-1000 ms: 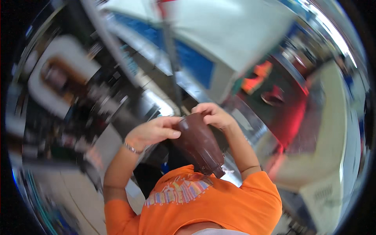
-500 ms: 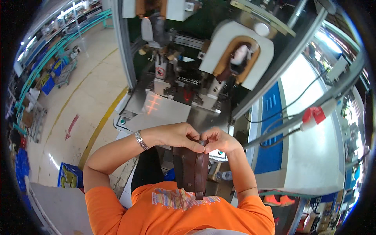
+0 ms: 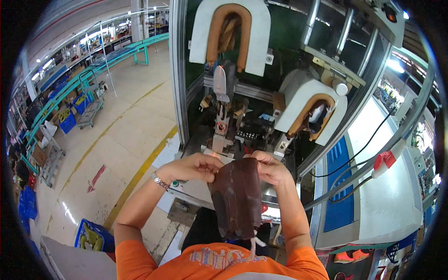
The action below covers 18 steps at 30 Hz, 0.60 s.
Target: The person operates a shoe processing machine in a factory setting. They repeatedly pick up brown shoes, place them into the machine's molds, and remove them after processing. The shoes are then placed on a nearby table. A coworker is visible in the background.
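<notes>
A dark brown leather shoe upper [image 3: 238,200] hangs in front of my chest, its stitched seam facing me. My left hand [image 3: 198,168], with a metal watch [image 3: 160,181] on the wrist, is closed on its far left edge. At its far right corner my right hand [image 3: 270,169] pinches the leather between thumb and fingers. Some fingertips are hidden behind the upper. Pale strips [image 3: 256,242] dangle from its near end.
Ahead stands a machine with two white U-shaped pads [image 3: 261,39] lined in tan. A metal post [image 3: 221,126] rises below the left pad. On the right are a blue-and-white cabinet [image 3: 378,191] and a hose. A blue bin [image 3: 94,237] sits on the floor at left.
The view has shifted, so the machine appears lower and farther right. Both hands have spread apart, and the brown upper has turned to show more of its broad side.
</notes>
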Each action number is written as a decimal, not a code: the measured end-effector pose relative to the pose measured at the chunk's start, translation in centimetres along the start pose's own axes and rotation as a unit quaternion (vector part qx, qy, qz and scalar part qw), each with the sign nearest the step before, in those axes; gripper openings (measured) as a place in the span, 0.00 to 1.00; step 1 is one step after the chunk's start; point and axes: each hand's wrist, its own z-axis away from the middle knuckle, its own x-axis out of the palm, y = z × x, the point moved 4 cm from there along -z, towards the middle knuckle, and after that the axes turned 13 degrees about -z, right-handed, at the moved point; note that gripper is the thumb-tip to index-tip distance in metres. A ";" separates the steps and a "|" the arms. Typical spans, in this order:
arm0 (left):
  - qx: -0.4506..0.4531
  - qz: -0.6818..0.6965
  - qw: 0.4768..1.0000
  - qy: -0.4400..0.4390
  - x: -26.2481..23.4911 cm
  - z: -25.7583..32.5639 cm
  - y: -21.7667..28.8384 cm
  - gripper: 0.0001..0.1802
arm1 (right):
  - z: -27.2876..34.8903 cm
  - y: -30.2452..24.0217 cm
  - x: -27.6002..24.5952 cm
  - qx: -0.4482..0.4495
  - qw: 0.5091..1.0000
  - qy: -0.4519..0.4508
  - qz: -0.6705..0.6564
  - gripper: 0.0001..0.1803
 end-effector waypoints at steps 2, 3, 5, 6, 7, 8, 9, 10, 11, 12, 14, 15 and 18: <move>0.052 -0.010 0.996 0.066 -3.2 -0.7 -2.2 0.08 | -2.0 -0.9 -0.4 -0.026 0.997 -0.007 0.075 0.15; 0.081 0.015 0.989 0.126 -5.1 -0.7 -2.4 0.07 | -3.0 -1.5 -1.0 -0.031 0.992 0.061 0.110 0.11; 0.140 0.072 0.960 0.230 -8.6 -2.3 -1.3 0.05 | -5.0 -4.0 -2.1 -0.060 0.975 0.163 0.137 0.08; 0.148 0.098 0.950 0.258 -10.1 -3.6 -0.5 0.04 | -6.5 -5.1 -2.7 -0.106 0.967 0.186 0.135 0.07; 0.152 0.121 0.937 0.291 -11.7 -4.5 0.2 0.04 | -8.4 -5.7 -3.6 -0.150 0.959 0.204 0.127 0.06; 0.161 0.114 0.932 0.304 -13.2 -5.4 0.8 0.04 | -10.4 -6.3 -4.0 -0.181 0.959 0.187 0.110 0.06; 0.170 0.107 0.927 0.318 -14.6 -6.3 1.2 0.04 | -12.1 -6.9 -4.2 -0.211 0.958 0.170 0.092 0.06; 0.179 0.100 0.920 0.333 -16.0 -7.1 1.4 0.04 | -13.5 -7.4 -4.4 -0.232 0.952 0.184 0.080 0.05; 0.193 0.091 0.915 0.341 -17.2 -7.7 1.5 0.04 | -14.7 -7.5 -4.5 -0.250 0.945 0.197 0.073 0.05; 0.208 0.082 0.910 0.350 -18.3 -8.3 1.4 0.05 | -15.8 -7.7 -4.6 -0.268 0.938 0.210 0.065 0.05; 0.235 0.082 0.904 0.348 -19.1 -9.5 1.0 0.05 | -16.8 -8.0 -6.3 -0.294 0.932 0.206 0.057 0.05; 0.217 0.079 0.906 0.355 -19.0 -10.0 0.5 0.05 | -17.0 -7.9 -7.6 -0.296 0.929 0.219 0.048 0.05; 0.194 0.104 0.904 0.367 -19.9 -10.5 -1.3 0.05 | -18.1 -7.4 -7.9 -0.305 0.924 0.230 0.034 0.05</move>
